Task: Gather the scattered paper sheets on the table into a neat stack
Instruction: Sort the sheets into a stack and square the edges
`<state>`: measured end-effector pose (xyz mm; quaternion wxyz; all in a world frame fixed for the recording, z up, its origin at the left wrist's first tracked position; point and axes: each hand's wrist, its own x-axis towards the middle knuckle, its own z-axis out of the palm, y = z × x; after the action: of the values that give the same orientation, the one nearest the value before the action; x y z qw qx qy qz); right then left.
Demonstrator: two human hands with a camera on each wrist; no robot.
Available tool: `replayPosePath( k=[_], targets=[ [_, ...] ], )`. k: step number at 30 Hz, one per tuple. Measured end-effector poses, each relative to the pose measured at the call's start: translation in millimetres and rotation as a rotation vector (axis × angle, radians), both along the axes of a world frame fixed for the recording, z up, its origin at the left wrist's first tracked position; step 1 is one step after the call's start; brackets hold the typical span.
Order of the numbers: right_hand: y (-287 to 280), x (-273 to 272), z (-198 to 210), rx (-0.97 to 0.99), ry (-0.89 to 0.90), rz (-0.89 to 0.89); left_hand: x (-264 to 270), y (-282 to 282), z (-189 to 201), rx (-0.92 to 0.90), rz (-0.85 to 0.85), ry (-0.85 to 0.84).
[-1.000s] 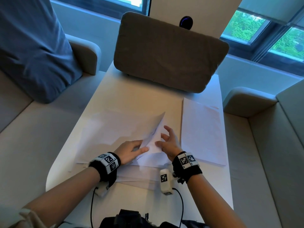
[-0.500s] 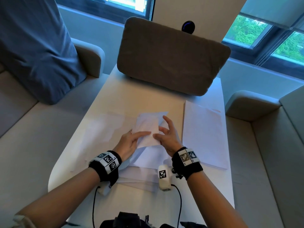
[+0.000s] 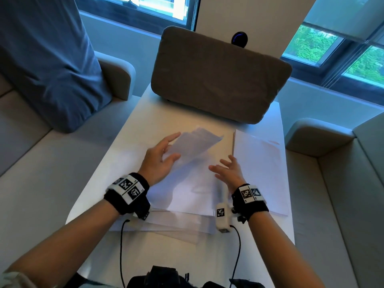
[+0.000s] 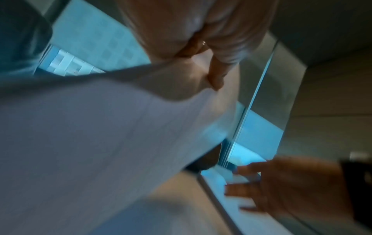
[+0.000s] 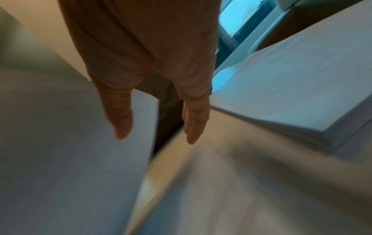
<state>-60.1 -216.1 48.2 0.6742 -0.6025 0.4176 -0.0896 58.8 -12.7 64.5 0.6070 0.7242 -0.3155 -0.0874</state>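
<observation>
The thin white paper sheet (image 3: 195, 146) you are lifting is raised off the table at its far end, running up and away from your left hand (image 3: 160, 161) towards the right, its long axis slanting from your left palm to a far-right corner. Your left hand has it: in the left wrist view the thumb and fingers (image 4: 216, 76) pinch its edge. Your right hand (image 3: 229, 173) is free, with fingers spread and relaxed and nothing in them, hovering just right of the lifted sheet.

Beneath both hands lies the loose overlapping spread of white sheets (image 3: 187, 196), fanned unevenly, with edges poking out near your wrists. Just right of your right hand sits the squared-up white paper stack (image 3: 261, 169), its long axis running away from you, its left edge close to your right fingertips.

That is the relation that counts: the stack lies to the right, so your right hand is nearer, while the sheet is in your left. I judge the sheet must cross rightward and turn until its long axis matches the stack's.

Beyond your hands, a grey-brown rectangular cushion (image 3: 218, 80) stands at the far end of the white table (image 3: 166, 254).
</observation>
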Motion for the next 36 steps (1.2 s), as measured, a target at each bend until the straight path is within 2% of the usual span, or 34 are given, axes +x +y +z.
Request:
replayPosePath(
  k=[3, 5, 9, 11, 14, 19, 22, 26, 30, 36],
  targets=[
    [-10.3, -2.7, 5.9, -0.013, -0.031, 0.037, 7.1, 9.6, 32.0, -0.120, -0.053, -0.067],
    [-11.5, -1.6, 18.9, -0.048, -0.133, 0.091, 10.6, 16.6, 50.4, -0.217, -0.033, -0.070],
    [-5.2, 2.4, 53.4, -0.125, -0.329, 0.159, 15.5, 19.8, 68.7, -0.455, 0.066, 0.079],
    [0.6, 5.7, 69.0, -0.150, -0.393, 0.160, 17.6, 18.0, 71.8, -0.500, 0.114, 0.135],
    [8.0, 7.9, 79.5, -0.172, -0.424, 0.144, 26.4, 17.2, 69.0, -0.440, 0.163, 0.177],
    [12.8, 7.0, 76.1, -0.195, -0.434, 0.120, 33.4, 14.2, 57.7, -0.327, 0.152, 0.251],
    [20.7, 11.0, 77.8, -0.277, -0.445, 0.096, 23.8, 7.4, 60.0, -0.266, 0.208, 0.232],
    [26.6, 15.9, 90.3, -0.380, -0.497, 0.062, 14.7, -2.5, 77.3, -0.313, 0.289, 0.169],
    [26.9, 19.2, 104.4, -0.394, -0.521, 0.049, 22.7, 0.7, 87.9, -0.342, 0.242, 0.162],
    [35.9, 24.6, 109.2, -0.397, -0.474, 0.072, 35.5, 9.9, 86.4, -0.248, 0.219, 0.129]
  ],
)
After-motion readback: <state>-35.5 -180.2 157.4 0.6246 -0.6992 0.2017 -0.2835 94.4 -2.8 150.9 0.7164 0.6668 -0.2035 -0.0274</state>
